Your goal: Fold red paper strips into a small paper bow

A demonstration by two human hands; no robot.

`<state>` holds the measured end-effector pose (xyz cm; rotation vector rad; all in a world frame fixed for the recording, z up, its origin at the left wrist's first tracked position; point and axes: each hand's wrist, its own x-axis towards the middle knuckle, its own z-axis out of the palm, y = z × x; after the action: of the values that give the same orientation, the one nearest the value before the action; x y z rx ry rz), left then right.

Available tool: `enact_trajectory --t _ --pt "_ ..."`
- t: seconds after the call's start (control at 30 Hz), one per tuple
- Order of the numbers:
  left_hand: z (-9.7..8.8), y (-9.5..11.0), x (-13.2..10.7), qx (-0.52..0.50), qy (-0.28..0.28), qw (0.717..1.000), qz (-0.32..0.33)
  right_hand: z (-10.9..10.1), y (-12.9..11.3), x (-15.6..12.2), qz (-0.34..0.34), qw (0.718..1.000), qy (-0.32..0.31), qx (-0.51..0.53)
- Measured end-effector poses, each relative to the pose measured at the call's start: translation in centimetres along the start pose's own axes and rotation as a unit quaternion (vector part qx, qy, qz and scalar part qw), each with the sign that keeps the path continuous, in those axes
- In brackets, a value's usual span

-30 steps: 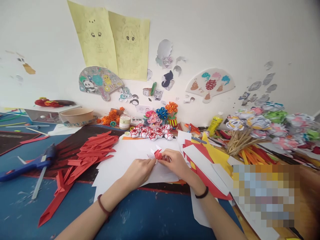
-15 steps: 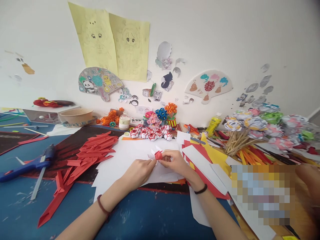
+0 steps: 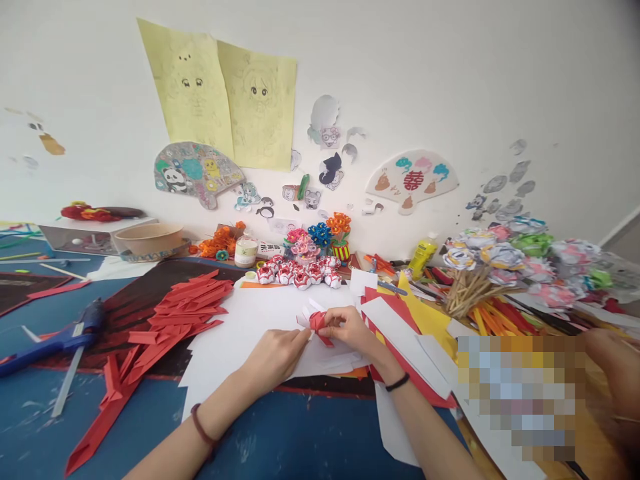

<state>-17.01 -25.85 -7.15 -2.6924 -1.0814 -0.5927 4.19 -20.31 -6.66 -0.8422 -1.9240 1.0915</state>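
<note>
A small folded paper piece (image 3: pixel 317 320), red with white strips sticking out at its upper left, is between my hands above a stack of white paper (image 3: pixel 240 320). My right hand (image 3: pixel 347 330) pinches its right side with thumb and forefinger. At its lower left edge my left hand (image 3: pixel 277 357) is closed, fingertips pinching the paper. A red end pokes out below the piece. Just behind lie several red-and-white folded paper pieces (image 3: pixel 300 272). To the left is a pile of folded red paper strips (image 3: pixel 185 310).
A blue glue gun (image 3: pixel 65 340) lies at the left. Paper flowers on sticks (image 3: pixel 470 287), a yellow bottle (image 3: pixel 424 255) and red paper sheets (image 3: pixel 395 310) are on the right. A bowl (image 3: pixel 150 240) stands at the back left. Another person's hand (image 3: pixel 610 367) shows at the right edge.
The red piece has been turned between my fingers, and a red end now points down below it. My left fingertips have drawn slightly down. The camera view has tilted slightly.
</note>
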Motion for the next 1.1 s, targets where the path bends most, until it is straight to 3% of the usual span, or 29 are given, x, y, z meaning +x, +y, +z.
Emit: enact_trajectory --t 0.17,0.3,0.67,0.77,0.93,1.1 --pt "-0.2 0.1 0.0 0.008 -0.014 1.000 0.009 0.4 -0.5 -0.1 -0.006 0.998 0.049 -0.049" --pt "-0.1 0.1 0.1 0.000 -0.009 1.000 0.007 0.7 -0.4 -0.1 0.001 0.996 0.083 -0.029" --pt "-0.1 0.3 0.2 -0.004 -0.010 1.000 0.007 0.5 -0.2 0.0 0.023 0.997 0.074 -0.027" --pt "0.2 0.0 0.3 -0.004 -0.012 0.999 -0.031 -0.4 -0.6 0.0 0.032 0.999 0.026 -0.024" --pt "0.0 -0.8 0.4 -0.018 -0.025 0.988 -0.153 -2.1 -1.3 -0.5 0.030 0.992 0.054 -0.112" --pt "-1.7 -0.7 0.7 0.048 -0.072 0.975 -0.204 -0.8 -1.7 -0.9 -0.005 0.966 0.004 -0.257"
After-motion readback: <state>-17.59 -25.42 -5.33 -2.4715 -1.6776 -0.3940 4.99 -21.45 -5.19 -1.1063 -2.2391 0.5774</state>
